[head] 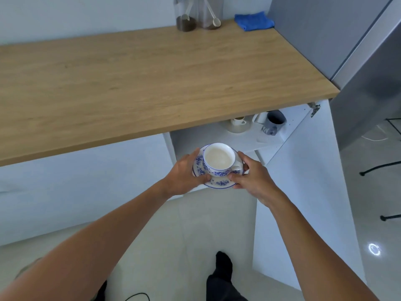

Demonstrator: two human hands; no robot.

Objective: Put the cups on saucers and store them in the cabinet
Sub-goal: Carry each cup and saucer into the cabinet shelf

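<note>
A white cup with blue flowers (219,159) stands upright on a matching saucer (221,183). My left hand (184,172) grips the saucer's left rim and my right hand (253,177) grips its right rim, holding it level in the air below the counter edge. Just beyond it is the open cabinet (217,137) under the counter. On its white shelf stands a small cream cup on a cream saucer (237,124), with a grey mug (274,121) lying tilted beside it.
The wooden counter (152,83) overhangs the cabinet opening. The white cabinet door (303,170) stands open on the right. Two clear jars (198,16) and a blue cloth (253,20) sit at the counter's back. A grey fridge (358,51) is on the right.
</note>
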